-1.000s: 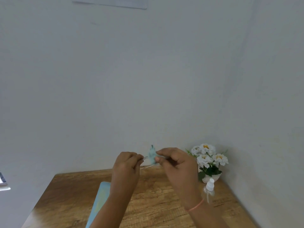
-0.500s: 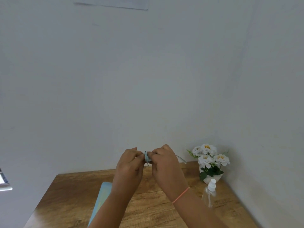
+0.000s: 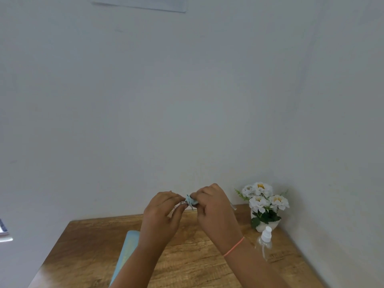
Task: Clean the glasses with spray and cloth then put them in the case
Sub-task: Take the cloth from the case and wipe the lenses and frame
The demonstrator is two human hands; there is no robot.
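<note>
Blue cloth [image 3: 190, 201] wraps glasses [image 3: 183, 202], mostly hidden, v. small.

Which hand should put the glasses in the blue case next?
Probably the left hand: it pinches the glasses, and the case lies on the left, below its arm. The right hand is busy holding the cloth.

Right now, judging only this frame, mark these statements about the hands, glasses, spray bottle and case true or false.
1. The spray bottle stands on the table, untouched. True.
2. The right hand holds the spray bottle. False: it pinches the cloth against the glasses.
3. The glasses lie in the case. False: the left hand holds them in the air; the case lies on the table.
4. Potted flowers stand beside the spray bottle. True.
</note>
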